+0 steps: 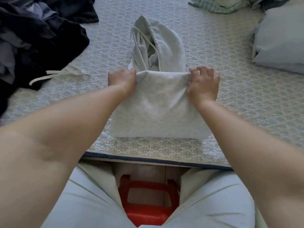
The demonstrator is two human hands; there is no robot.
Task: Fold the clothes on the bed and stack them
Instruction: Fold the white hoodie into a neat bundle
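Both hands, left hand (pixel 122 80) and right hand (pixel 204 83), pinch the far folded edge of the light grey sweatpants (pixel 158 106), which lie mid-bed (pixel 230 96) between a dark clothes pile (pixel 37 40) and a pillow (pixel 279 38).

The dark clothes pile (pixel 32 38) at ten o'clock and the pillow (pixel 279 41) at two o'clock run off the frame edges.
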